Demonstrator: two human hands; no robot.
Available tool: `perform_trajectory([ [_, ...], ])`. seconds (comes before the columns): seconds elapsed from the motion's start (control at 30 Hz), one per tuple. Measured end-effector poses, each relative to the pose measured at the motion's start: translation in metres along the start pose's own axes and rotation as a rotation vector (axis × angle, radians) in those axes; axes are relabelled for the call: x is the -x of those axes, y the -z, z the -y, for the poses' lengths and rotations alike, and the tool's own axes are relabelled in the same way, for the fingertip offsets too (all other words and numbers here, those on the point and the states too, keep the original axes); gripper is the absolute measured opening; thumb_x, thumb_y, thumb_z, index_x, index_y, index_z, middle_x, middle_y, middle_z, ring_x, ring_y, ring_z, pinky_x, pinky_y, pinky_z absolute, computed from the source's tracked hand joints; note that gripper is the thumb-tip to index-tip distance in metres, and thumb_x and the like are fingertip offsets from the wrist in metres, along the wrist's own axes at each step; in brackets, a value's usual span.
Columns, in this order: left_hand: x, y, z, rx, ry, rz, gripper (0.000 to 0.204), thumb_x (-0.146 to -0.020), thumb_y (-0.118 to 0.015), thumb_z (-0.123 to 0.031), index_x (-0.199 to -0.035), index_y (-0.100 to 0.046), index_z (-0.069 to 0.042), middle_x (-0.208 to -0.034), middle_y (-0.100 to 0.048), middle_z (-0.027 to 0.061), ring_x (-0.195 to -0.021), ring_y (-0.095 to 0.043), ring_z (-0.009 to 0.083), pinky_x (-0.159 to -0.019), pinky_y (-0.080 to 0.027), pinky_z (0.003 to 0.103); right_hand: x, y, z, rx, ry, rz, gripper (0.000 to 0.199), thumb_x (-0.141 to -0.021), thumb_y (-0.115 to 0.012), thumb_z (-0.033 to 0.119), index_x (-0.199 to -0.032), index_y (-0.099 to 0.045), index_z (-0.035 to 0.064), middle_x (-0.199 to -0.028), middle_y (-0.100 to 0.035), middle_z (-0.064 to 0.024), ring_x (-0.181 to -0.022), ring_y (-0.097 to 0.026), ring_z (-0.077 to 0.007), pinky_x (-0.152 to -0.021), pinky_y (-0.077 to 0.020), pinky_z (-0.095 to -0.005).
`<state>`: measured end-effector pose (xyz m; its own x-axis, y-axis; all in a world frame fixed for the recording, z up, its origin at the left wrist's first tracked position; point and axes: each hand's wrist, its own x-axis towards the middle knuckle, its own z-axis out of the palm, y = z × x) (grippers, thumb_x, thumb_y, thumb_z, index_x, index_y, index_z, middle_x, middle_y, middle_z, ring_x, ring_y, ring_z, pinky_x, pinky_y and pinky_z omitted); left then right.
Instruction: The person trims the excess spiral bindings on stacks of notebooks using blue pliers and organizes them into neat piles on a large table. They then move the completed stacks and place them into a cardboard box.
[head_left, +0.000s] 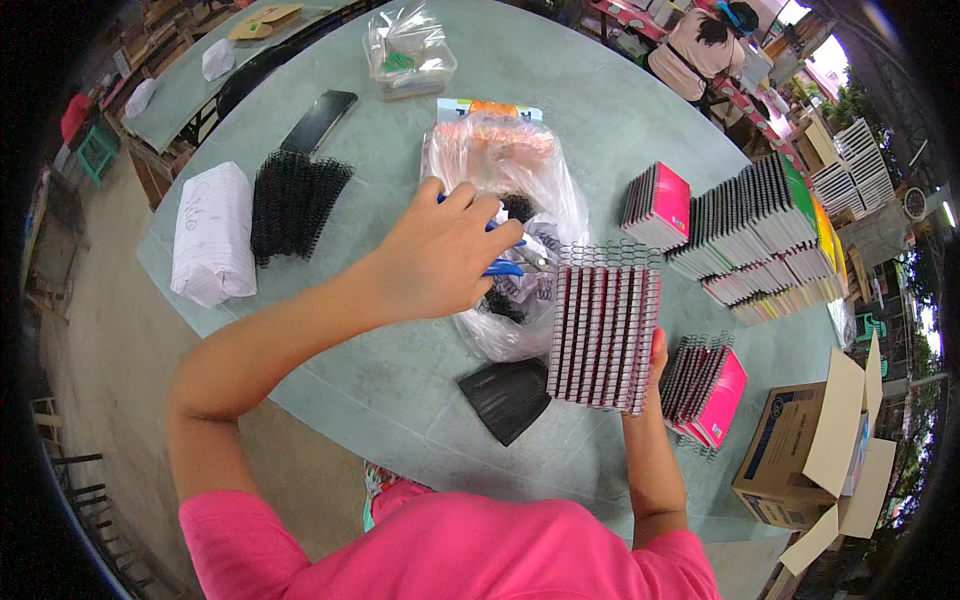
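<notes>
In my left hand (440,250) is a pair of blue-handled pliers (505,268), the fingers wrapped round its handles. Its metal tip points at the coil ends on the upper left of a stack of spiral notebooks (605,335); whether it touches them I cannot tell. My right hand (656,362) grips this stack from its right side, the spines with their wire coils facing up. Beneath the pliers lies a clear plastic bag (500,150) with crumpled paper and black pieces in it. A black, fan-shaped bundle (506,398) rests by the stack's lower left.
Pink spiral notebooks (708,395) and taller notebook stacks (755,230) stand on the right, beside an open cardboard box (805,440). To the left are black coils (295,205), a white wrapped packet (213,235) and a phone (320,122). A plastic tub (410,70) sits at the far edge.
</notes>
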<state>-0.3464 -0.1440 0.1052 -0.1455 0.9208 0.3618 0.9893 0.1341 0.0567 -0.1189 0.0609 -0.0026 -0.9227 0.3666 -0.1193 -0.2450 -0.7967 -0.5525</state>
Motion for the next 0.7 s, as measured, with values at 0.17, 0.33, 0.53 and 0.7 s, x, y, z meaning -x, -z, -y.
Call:
perform_trajectory([
  [0.17, -0.009, -0.018, 0.006, -0.041, -0.034, -0.013, 0.046, -0.061, -0.068, -0.019, -0.103, -0.053, -0.012, -0.092, -0.05, 0.0084, -0.09, -0.047, 0.0254, -0.076, -0.034, 0.04, -0.001, 0.01, -0.003, -0.017, -0.025, -0.032, 0.061, -0.074, -0.061, 0.043, -0.116, -0.048, 0.0013, -0.108, -0.058, -0.0138, -0.093, -0.059, -0.0261, -0.083, -0.0474, -0.0413],
  [0.33, -0.01, -0.016, 0.009, -0.044, -0.034, 0.045, 0.045, -0.061, -0.068, -0.02, -0.104, -0.053, -0.014, -0.093, -0.051, 0.0086, -0.091, -0.047, 0.0251, -0.077, -0.034, 0.039, -0.004, 0.002, -0.005, 0.009, -0.038, -0.029, 0.062, -0.074, -0.061, 0.044, -0.116, -0.047, 0.0007, -0.108, -0.058, -0.0137, -0.093, -0.059, -0.0257, -0.083, -0.0479, -0.0405],
  [0.53, -0.01, -0.019, 0.006, -0.094, -0.066, 0.02, 0.037, -0.064, -0.065, -0.02, -0.099, -0.056, -0.012, -0.087, -0.053, 0.0088, -0.087, -0.05, 0.0251, -0.074, -0.036, 0.039, -0.006, 0.0, -0.007, 0.02, -0.075, 0.011, 0.063, -0.074, -0.061, 0.045, -0.117, -0.047, 0.0001, -0.108, -0.058, -0.0134, -0.093, -0.059, -0.0255, -0.082, -0.0484, -0.0399],
  [0.7, -0.007, -0.031, 0.015, -0.056, -0.031, 0.176, 0.027, -0.066, -0.062, -0.016, -0.092, -0.057, -0.009, -0.083, -0.055, 0.0107, -0.084, -0.053, 0.0258, -0.074, -0.037, 0.04, -0.004, 0.004, -0.008, 0.057, -0.06, -0.015, 0.062, -0.075, -0.059, 0.043, -0.117, -0.046, 0.0001, -0.107, -0.058, -0.0139, -0.093, -0.059, -0.0252, -0.082, -0.0482, -0.0396],
])
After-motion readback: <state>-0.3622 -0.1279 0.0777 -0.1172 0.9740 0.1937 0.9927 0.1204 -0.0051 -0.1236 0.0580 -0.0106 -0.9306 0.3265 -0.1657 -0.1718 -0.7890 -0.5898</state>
